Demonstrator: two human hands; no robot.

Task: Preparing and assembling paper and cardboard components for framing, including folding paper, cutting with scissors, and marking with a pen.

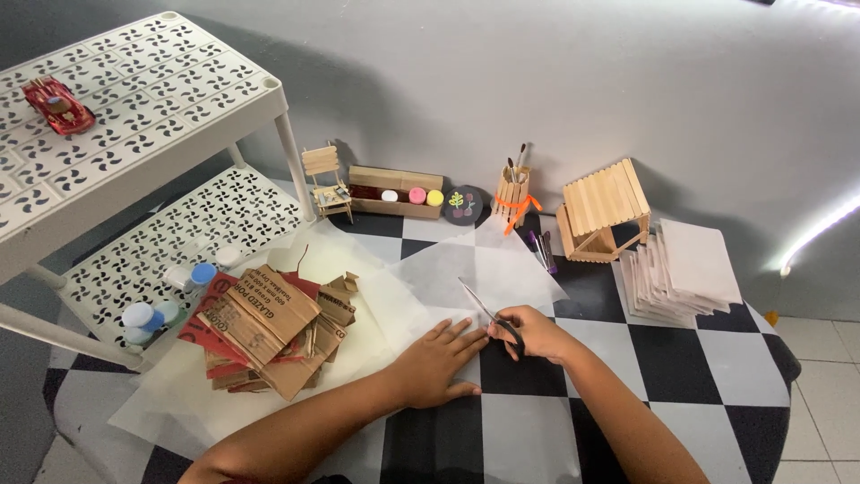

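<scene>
Scissors (488,314), blades parted and pointing toward the far left, held in the right hand (530,333), whose fingers are curled closed through the handles. The blades lie over a sheet of translucent white paper (488,269) spread near the middle of the checkered black-and-white table (681,358). The left hand (437,363) rests flat beside it, fingers extended and spread, pressing the near edge of the paper and gripping nothing. Toward the table's left edge, a stack of torn cardboard pieces (269,327) sits on further sheets of paper. Along the far edge stand a miniature stick chair (327,184), a wooden tray with small paint pots (394,193), a dark round disc (462,204), a stick-built holder with brushes (513,193) and a small stick house (605,211). At the right edge lies a fanned pile of white cards (685,269). Left of the table, a white perforated shelf unit (161,99) carries a red toy car (58,105) on its upper tier and small capped bottles (166,296) on its lower tier.
</scene>
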